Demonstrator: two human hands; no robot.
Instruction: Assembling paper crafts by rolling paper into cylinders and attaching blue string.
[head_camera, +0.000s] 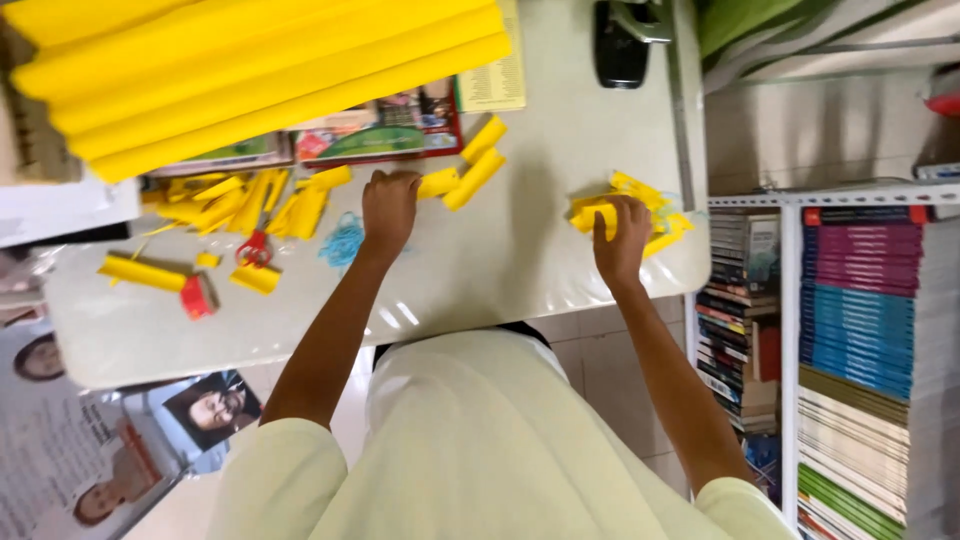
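Fingers of our right hand (622, 232) curl shut on a bunch of yellow paper pieces (650, 205) at right-centre frame, near the worktop (480, 270) edge, probably to keep them gathered. Left hand (388, 205) fingers bent down onto a small yellow roll (438, 183) mid-frame; grip unclear. Red scissors (255, 248) and loose yellow strips (240, 200) left; long yellow rolls (250, 70) upper left.

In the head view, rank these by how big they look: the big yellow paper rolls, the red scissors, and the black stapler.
1. Yellow paper rolls, by far the largest.
2. Black stapler.
3. Red scissors, smallest; its blades are partly hidden among yellow scraps, so this is unsure.
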